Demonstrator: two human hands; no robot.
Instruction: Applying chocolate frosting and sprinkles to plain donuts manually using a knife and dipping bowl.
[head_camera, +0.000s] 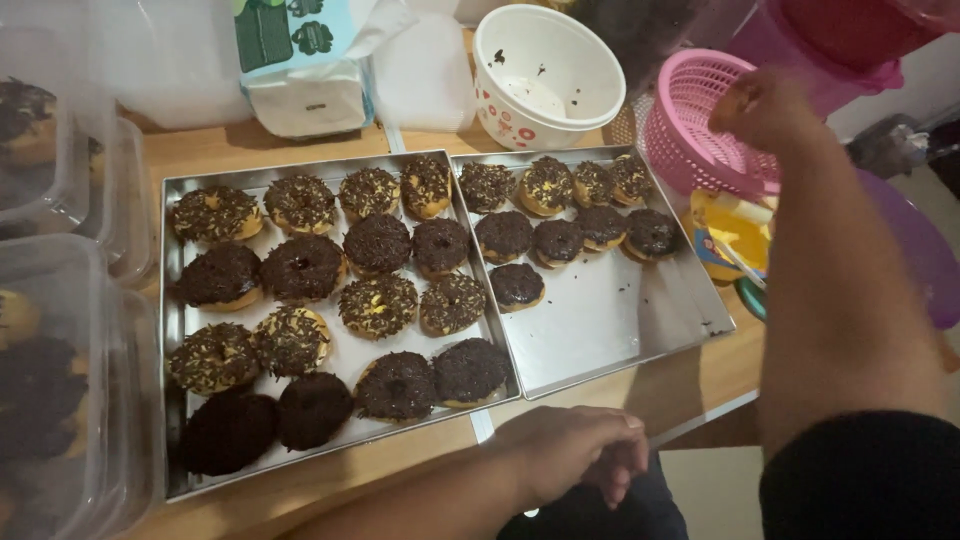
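Right hand (765, 105) is raised at the pink basket (690, 125) rim, fingers curled, grip undeterminable. Left hand (575, 450) is rested loosely closed, empty, at the surface's near edge, just beside 2 steel trays (620, 330) of chocolate doughnuts (380, 305).

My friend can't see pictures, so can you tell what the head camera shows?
Two metal trays of chocolate-topped doughnuts sit side by side on a wooden table. The right hand reaches into a pink basket beyond the trays, while the left hand rests curled and empty at the table's near edge. A white bowl stands behind.
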